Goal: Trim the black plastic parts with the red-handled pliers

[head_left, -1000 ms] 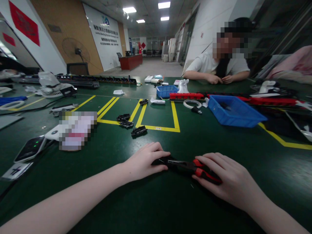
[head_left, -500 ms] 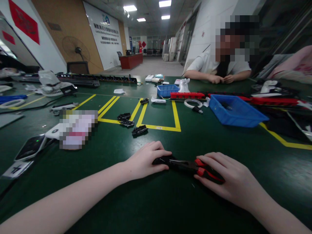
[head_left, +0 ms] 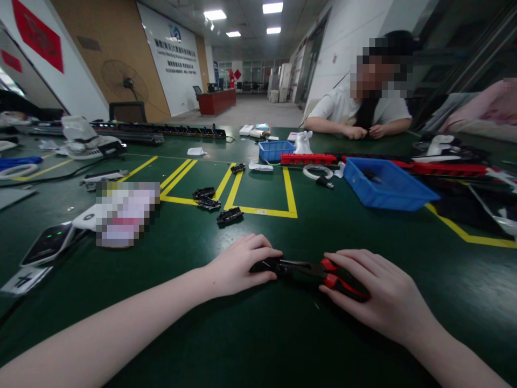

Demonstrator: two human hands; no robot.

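My left hand [head_left: 246, 264] is closed around a small black plastic part [head_left: 266, 266], holding it low over the green table [head_left: 194, 345]. Red-and-black long-nose pliers [head_left: 329, 273] lie in the grip of my right hand [head_left: 375, 291], fingers wrapped about the handles. The pliers' jaws point left and meet the near end of the black part; what exactly they pinch is too small to tell. Beyond my left hand, several similar black plastic parts [head_left: 230, 215] lie on the table.
A blue bin [head_left: 388, 199] with dark pieces inside stands at the right, near a smaller blue bin [head_left: 277, 157]. Red strips [head_left: 309, 158] run across behind. A blurred phone-like item [head_left: 129, 215] and a black device [head_left: 48, 242] lie left. A person [head_left: 359, 116] sits opposite.
The camera view has shifted slightly. The pliers' handles sit a little wider apart, with the jaws still at the black part. Both hands keep nearly the same place.
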